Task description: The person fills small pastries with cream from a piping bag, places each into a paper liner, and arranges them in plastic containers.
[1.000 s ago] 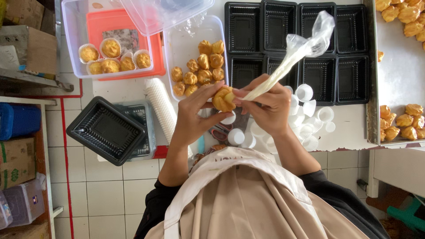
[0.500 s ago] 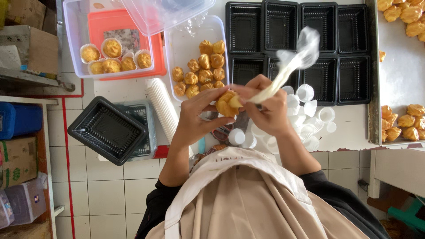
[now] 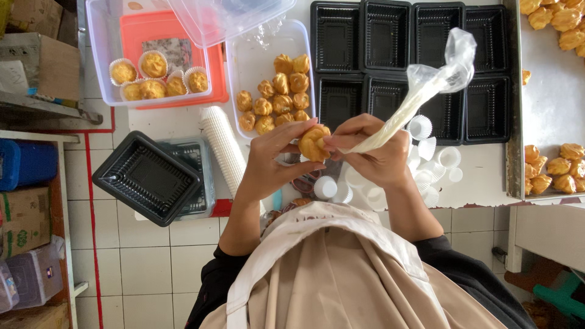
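While the left hand (image 3: 271, 159) pinches a puff (image 3: 314, 142) over the near edge of the surface (image 3: 177, 122), the right hand (image 3: 373, 155) is closed around a piping bag (image 3: 399, 113). Its tip touches the puff from the right. The bag's long axis rises to the far right, over the black trays (image 3: 390, 36). White cups (image 3: 436, 161) lie just beside the right hand; a tub (image 3: 256, 67) of puffs stands behind the left one.

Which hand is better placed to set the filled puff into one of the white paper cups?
Left, probably. The left hand already pinches the puff. The right hand is wrapped around the piping bag. The paper cups lie just beyond, near both hands.
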